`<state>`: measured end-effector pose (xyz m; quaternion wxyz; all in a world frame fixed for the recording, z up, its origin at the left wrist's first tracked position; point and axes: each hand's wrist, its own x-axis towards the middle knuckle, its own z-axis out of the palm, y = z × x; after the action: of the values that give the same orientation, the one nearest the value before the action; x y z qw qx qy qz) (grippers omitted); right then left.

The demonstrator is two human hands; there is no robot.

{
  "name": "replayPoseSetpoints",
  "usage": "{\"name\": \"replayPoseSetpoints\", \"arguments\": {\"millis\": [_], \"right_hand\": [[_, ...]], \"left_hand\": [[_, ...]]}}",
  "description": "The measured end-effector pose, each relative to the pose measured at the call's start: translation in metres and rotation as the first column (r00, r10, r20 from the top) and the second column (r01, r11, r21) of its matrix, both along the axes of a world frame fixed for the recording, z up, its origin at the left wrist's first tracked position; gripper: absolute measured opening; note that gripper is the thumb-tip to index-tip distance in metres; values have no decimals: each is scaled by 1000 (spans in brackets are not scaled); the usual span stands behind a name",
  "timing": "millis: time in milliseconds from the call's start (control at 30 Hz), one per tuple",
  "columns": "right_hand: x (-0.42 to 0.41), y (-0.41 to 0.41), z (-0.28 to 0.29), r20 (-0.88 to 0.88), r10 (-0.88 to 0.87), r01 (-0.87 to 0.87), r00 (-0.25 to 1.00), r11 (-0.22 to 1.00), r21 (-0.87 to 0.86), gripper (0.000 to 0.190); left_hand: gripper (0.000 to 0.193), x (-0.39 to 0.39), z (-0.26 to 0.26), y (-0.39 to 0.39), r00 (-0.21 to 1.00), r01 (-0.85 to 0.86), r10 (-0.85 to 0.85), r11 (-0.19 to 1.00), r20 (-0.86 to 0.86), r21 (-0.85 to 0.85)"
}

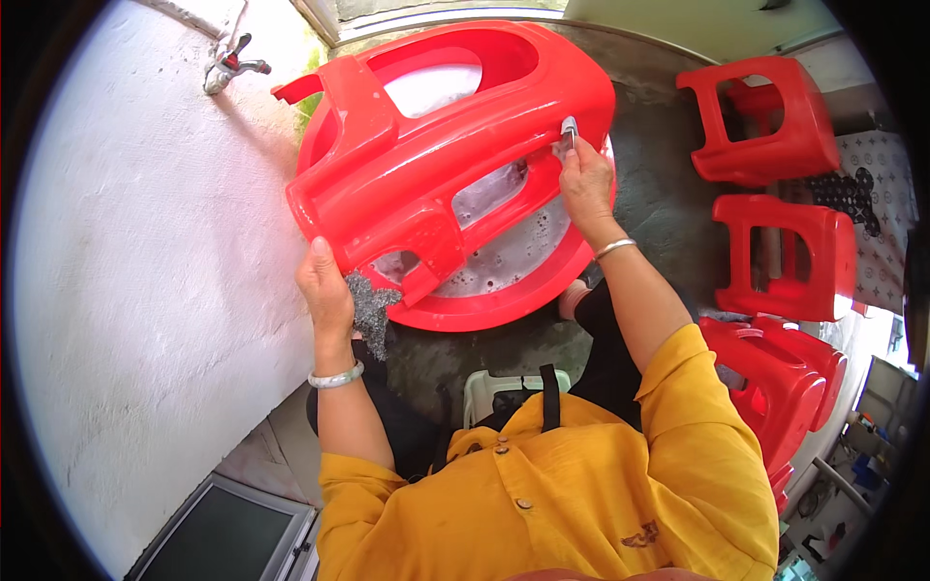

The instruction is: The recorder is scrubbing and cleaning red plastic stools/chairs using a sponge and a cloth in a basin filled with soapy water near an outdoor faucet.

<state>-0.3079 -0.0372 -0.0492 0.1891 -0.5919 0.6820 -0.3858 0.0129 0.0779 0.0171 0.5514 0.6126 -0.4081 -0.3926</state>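
Note:
A red plastic stool (407, 163) lies tilted on its side over a round red basin (494, 309) of soapy water. My left hand (325, 287) grips the stool's lower left edge, thumb on top, and a grey steel-wool scourer (372, 309) hangs at its fingers. My right hand (587, 178) is closed on a small metal blade-like tool (569, 129), whose tip touches the stool's side near its right end. White suds show through the stool's openings. What the hidden fingers of my left hand do under the edge cannot be seen.
A wall with a metal tap (234, 67) rises at the left. More red stools (788, 254) stand or lie along the right side. A pale low seat (479, 385) is beneath me. At lower left is a framed dark panel (225, 534).

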Motion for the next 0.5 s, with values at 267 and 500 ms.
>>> {"name": "replayPoseSetpoints", "arguments": {"millis": [267, 500], "right_hand": [[38, 0, 93, 93, 171, -135, 981, 941, -311, 26], [82, -12, 111, -74, 332, -336, 940, 876, -344, 29]], "left_hand": [[48, -3, -2, 3, 999, 7, -6, 1000, 44, -27], [48, -11, -4, 14, 999, -35, 36, 999, 36, -5]]}}
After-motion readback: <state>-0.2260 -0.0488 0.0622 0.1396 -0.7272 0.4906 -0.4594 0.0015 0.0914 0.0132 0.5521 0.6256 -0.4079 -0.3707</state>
